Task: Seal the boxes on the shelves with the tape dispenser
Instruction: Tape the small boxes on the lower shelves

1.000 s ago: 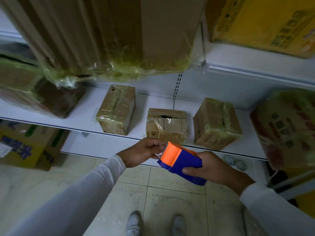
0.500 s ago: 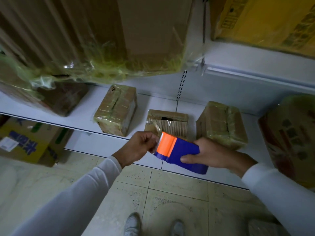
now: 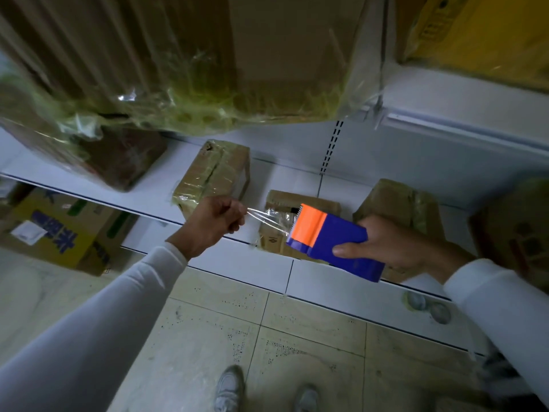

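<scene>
My right hand (image 3: 398, 248) grips a blue and orange tape dispenser (image 3: 329, 240) in front of the lower shelf (image 3: 142, 188). My left hand (image 3: 212, 224) pinches the end of a clear tape strip (image 3: 267, 217), stretched out to the left from the dispenser's orange toothed end. Behind the strip sits a small cardboard box (image 3: 297, 203) on the shelf, partly hidden by the dispenser. A taped box (image 3: 212, 176) lies to its left and another taped box (image 3: 398, 203) to its right, behind my right hand.
A large plastic-wrapped box (image 3: 193, 60) overhangs from the upper shelf. A dark wrapped box (image 3: 118, 156) lies at the shelf's left, a big box (image 3: 514, 230) at the right. A printed carton (image 3: 62, 230) stands on the tiled floor (image 3: 297, 337) under the shelf. My shoes (image 3: 228, 388) show below.
My left hand has drawn away to the left from the dispenser, pulling out a length of clear tape. Both hands have risen toward the small middle box.
</scene>
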### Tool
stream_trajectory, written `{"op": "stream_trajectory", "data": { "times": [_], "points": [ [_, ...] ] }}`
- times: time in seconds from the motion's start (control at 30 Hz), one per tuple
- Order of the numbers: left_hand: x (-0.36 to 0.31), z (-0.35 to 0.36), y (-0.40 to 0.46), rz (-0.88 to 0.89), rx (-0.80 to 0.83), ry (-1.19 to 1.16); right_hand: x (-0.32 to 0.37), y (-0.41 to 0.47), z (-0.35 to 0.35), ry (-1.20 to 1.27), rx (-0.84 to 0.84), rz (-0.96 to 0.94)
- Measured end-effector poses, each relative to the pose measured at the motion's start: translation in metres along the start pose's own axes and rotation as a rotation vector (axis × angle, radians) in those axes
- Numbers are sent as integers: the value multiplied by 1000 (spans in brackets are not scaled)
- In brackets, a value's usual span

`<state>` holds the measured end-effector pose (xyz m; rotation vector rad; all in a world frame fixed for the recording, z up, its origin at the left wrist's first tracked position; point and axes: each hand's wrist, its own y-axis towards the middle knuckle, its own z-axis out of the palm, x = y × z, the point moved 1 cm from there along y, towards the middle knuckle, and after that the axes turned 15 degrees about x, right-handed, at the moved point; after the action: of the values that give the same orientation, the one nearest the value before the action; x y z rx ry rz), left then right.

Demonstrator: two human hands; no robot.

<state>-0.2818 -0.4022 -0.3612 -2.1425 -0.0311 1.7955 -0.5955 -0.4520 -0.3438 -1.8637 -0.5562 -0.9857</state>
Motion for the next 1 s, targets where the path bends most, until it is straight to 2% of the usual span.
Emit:
{"op": "stream_trajectory", "data": {
  "times": [0.2, 0.3, 0.63, 0.8, 1.0],
  "points": [
    [1, -11, 2, -45, -89, 24, 12, 18, -18, -75, -26, -9],
    [-4, -4, 15, -61, -84, 66, 7, 20, -35, -78, -72, 33],
    [-3, 1, 50, -74, -120, 18, -1, 15, -64, -128, 13, 122],
    [13, -3, 48, -107, -106, 56, -19, 7, -73, -211, -36, 198],
    [12, 2, 57, -127, -124, 27, -23, 8, -82, -168, -42, 176]
  ]
}}
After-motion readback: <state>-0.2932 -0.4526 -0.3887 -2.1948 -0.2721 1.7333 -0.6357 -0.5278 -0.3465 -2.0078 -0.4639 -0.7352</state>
